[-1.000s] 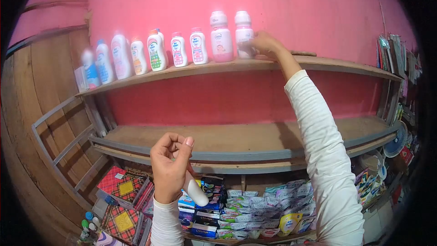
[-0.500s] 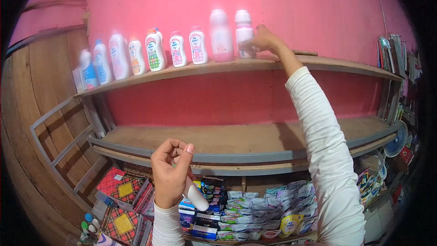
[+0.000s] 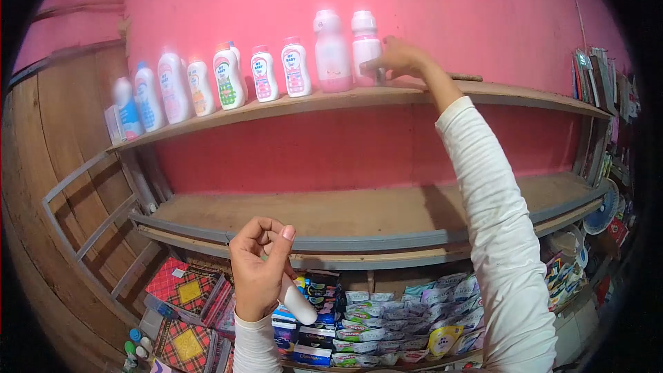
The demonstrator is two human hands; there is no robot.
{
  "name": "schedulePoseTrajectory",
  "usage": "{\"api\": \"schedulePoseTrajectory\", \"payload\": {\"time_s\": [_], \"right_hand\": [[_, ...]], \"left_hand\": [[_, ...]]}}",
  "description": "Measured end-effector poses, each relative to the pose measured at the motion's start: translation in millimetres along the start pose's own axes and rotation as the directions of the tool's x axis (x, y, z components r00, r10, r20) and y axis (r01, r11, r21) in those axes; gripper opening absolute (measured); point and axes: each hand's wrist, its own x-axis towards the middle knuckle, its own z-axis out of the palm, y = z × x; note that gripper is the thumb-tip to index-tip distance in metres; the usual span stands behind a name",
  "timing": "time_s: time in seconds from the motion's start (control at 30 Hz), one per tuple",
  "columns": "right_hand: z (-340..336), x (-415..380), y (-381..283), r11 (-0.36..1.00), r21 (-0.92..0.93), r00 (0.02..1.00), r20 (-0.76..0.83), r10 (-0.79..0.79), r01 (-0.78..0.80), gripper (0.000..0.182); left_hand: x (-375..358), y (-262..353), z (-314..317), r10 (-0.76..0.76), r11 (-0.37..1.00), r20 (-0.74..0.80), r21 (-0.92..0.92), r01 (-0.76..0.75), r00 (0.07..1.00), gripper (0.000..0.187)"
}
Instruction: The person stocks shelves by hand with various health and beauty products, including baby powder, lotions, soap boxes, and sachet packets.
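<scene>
On the upper shelf point(image 3: 414, 94), my right hand point(image 3: 404, 59) reaches out and closes around the right side of a white and pink bottle point(image 3: 366, 47). That bottle stands upright at the right end of the row, beside a taller pink bottle point(image 3: 333, 59). Further left are several baby powder bottles, among them one with a green print point(image 3: 228, 77) and one with a pink label point(image 3: 295, 69). Lower down, my left hand point(image 3: 259, 269) is closed around a white bottle point(image 3: 298, 305), whose rounded end sticks out below the palm; the rest is hidden by the fingers.
A bare wooden lower shelf point(image 3: 331, 211) with a grey edge runs beneath. Below it lie rows of sachets point(image 3: 373, 328) and dark blue packs point(image 3: 311, 345). Plaid boxes point(image 3: 186, 293) are stacked at lower left, near a grey metal frame point(image 3: 103, 228). Books point(image 3: 592, 79) stand far right.
The view has shifted slightly, so the row of bottles appears a little further left. Both hands keep nearly the same pose, my right one still at the end bottle.
</scene>
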Motion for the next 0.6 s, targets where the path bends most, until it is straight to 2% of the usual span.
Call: {"api": "schedulePoseTrajectory", "payload": {"time_s": [0.07,0.1,0.23,0.33,0.47,0.57,0.6], "right_hand": [[-9,9,20,0.988,0.105,0.989,0.088,-0.119,0.109,0.077],[-15,5,22,0.984,0.130,0.973,0.181,-0.143,0.120,0.067],[-8,5,21,0.966,0.229,0.984,0.101,-0.145,0.119,0.078],[1,7,9,0.998,0.036,0.996,0.068,-0.053,0.050,0.081],[-2,5,15,0.991,0.051,0.991,0.033,-0.126,0.124,0.076],[-12,2,24,0.949,0.261,0.958,0.171,-0.228,0.179,0.077],[-14,1,25,0.947,0.271,0.953,0.197,-0.230,0.173,0.075]], "left_hand": [[1,-3,-1,-0.017,1.000,-0.006,-0.004,0.017,1.000,0.016],[2,-4,-1,-0.011,1.000,-0.003,0.003,0.011,1.000,0.016],[5,-6,3,-0.004,1.000,0.015,0.013,0.004,1.000,0.016],[7,-7,10,-0.008,1.000,0.031,0.009,0.008,0.999,0.017],[10,-6,15,0.017,1.000,0.033,0.009,-0.018,0.999,0.017],[10,-2,14,0.010,0.999,0.054,0.031,-0.012,0.998,0.017],[11,-2,14,0.009,0.999,0.048,0.030,-0.010,0.999,0.017]]}}
